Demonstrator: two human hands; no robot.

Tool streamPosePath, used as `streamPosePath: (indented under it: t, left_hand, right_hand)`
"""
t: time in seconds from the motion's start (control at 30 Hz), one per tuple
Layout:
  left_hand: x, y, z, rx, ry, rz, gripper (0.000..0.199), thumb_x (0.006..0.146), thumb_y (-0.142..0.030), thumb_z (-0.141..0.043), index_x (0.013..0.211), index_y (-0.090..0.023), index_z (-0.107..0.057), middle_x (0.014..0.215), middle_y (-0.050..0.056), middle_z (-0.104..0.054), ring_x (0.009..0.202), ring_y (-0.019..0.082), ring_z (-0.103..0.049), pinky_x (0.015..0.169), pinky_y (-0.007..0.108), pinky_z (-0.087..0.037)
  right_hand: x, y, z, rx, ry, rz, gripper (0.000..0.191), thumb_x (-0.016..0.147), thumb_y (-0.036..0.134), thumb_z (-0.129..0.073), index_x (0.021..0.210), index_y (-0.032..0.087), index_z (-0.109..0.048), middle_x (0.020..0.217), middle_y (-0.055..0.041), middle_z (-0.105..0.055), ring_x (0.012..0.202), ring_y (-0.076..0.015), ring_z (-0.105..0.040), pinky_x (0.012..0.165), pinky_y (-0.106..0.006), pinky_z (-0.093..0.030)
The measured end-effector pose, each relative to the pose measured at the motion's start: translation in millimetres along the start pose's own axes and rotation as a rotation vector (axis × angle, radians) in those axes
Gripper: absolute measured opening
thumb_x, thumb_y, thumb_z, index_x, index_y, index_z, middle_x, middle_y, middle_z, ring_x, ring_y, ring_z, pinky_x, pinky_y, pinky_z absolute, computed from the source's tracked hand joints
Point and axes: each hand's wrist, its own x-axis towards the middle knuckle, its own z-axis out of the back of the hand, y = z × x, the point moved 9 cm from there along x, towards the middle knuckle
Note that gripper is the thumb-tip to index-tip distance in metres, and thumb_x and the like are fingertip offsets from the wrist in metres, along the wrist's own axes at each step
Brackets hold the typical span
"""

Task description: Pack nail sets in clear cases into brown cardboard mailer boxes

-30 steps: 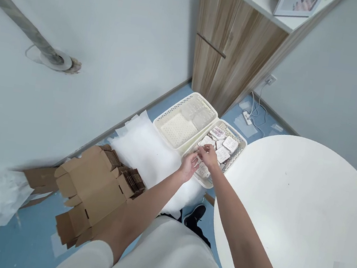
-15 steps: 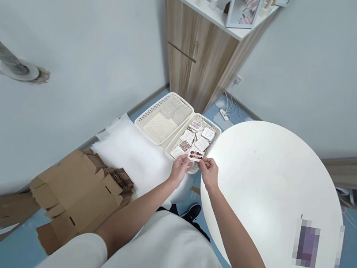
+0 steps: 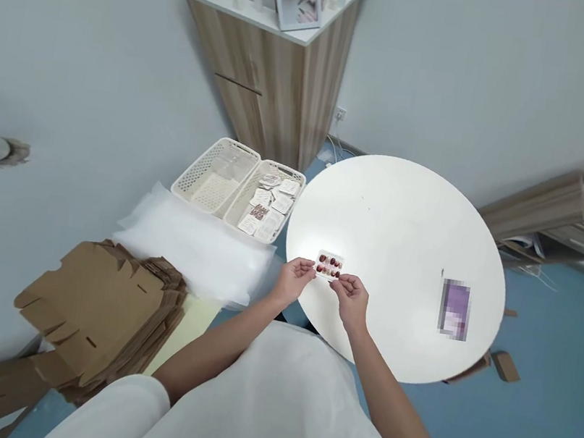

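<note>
A small clear-and-white pack of press-on nails [image 3: 329, 265], in dark red and pale tones set in two rows, is held out over the near left edge of the round white table [image 3: 397, 213]. My left hand [image 3: 294, 280] pinches its left edge. At its lower right corner, my right hand [image 3: 351, 300] has its fingers closed on the pack. Left of the table, a white plastic basket [image 3: 236, 212] contains several similar flat packs, mostly showing white printed faces. Beside it is a second white basket [image 3: 182, 188], with something clear at its far end.
Flattened brown cardboard boxes [image 3: 93, 299] are stacked at lower left, near white wrapping sheets [image 3: 195, 241]. A wood-grain cabinet [image 3: 273, 84] with bottles and a frame on top stands behind the baskets. A pixelated purple object [image 3: 455, 308] lies on the table's right side.
My view has turned to the right. Both hands have carried the nail pack from above the filled basket to over the table's edge, and its rows of nails now show more fully.
</note>
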Motion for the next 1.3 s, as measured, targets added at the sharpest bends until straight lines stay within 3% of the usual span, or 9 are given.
streamPosePath:
  t: [0.27,0.5,0.67,0.8,0.97,1.13,1.3]
  left_hand:
    - [-35.8,17.8,-73.0,0.048,0.094,0.052,0.021,0.063,-0.024,-0.068,0.082,-0.017,-0.061,0.071,0.002,-0.062,0.066,0.013,-0.06,0.072,0.031,-0.047]
    - [-49.6,24.4,-101.3,0.079,0.149,0.058,0.021,0.063,-0.025,-0.068,0.081,-0.016,-0.059,0.069,0.001,-0.06,0.064,0.012,-0.059,0.068,0.029,-0.047]
    - [-53.1,25.1,-101.4,0.202,0.179,0.058,0.036,0.067,-0.025,-0.063,0.102,-0.019,-0.055,0.066,-0.001,-0.058,0.062,0.012,-0.058,0.067,0.028,-0.045]
    - [-52.8,22.9,-93.9,0.283,0.229,0.031,0.044,0.068,-0.025,-0.062,0.111,-0.023,-0.055,0.071,-0.001,-0.057,0.062,0.01,-0.056,0.068,0.026,-0.044]
    - [-44.2,27.2,-79.6,0.482,0.323,-0.015,0.057,0.061,-0.024,-0.068,0.116,-0.025,-0.053,0.076,-0.001,-0.059,0.063,0.011,-0.056,0.071,0.027,-0.044]
    - [-19.3,34.8,-63.1,0.583,0.298,-0.069,0.056,0.054,-0.021,-0.072,0.108,-0.027,-0.058,0.069,-0.002,-0.058,0.059,0.013,-0.054,0.068,0.027,-0.044]
    - [4.3,53.6,-46.6,0.559,0.255,0.021,0.051,0.048,-0.012,-0.072,0.096,-0.025,-0.062,0.063,-0.003,-0.054,0.059,0.015,-0.051,0.073,0.029,-0.041]
  right_hand:
    - [-28.2,-10.0,84.4,-0.001,-0.058,0.038,0.03,0.062,0.037,-0.067,0.084,0.021,-0.054,0.079,-0.0038,-0.064,0.077,-0.0179,-0.063,0.076,-0.037,-0.05]
    - [-34.2,-4.6,119.4,0.005,-0.031,0.067,0.05,0.07,0.041,-0.058,0.115,0.023,-0.043,0.087,-0.0033,-0.06,0.07,-0.0149,-0.061,0.073,-0.039,-0.051]
    - [-28.0,-5.7,112.1,-0.093,0.144,0.053,0.061,0.066,0.035,-0.064,0.122,0.028,-0.041,0.095,-0.0013,-0.052,0.062,-0.0097,-0.057,0.069,-0.034,-0.05]
    - [-27.1,-14.3,99.3,-0.252,0.296,0.059,0.077,0.061,0.025,-0.067,0.13,0.028,-0.033,0.089,-0.0003,-0.054,0.065,-0.011,-0.057,0.074,-0.035,-0.048]
    - [-18.7,-28.2,86.2,-0.404,0.299,0.061,0.073,0.063,0.023,-0.063,0.13,0.029,-0.033,0.091,-0.0005,-0.054,0.065,-0.0115,-0.053,0.073,-0.035,-0.047]
    - [-0.6,-44.8,65.4,-0.624,0.294,0.066,0.069,0.063,0.023,-0.062,0.127,0.029,-0.036,0.094,-0.0022,-0.052,0.075,-0.0158,-0.05,0.075,-0.035,-0.044]
    - [18.2,-65.1,42.8,-0.814,0.317,0.0,0.068,0.065,0.02,-0.059,0.128,0.025,-0.034,0.097,-0.005,-0.05,0.088,-0.0195,-0.05,0.078,-0.033,-0.041]
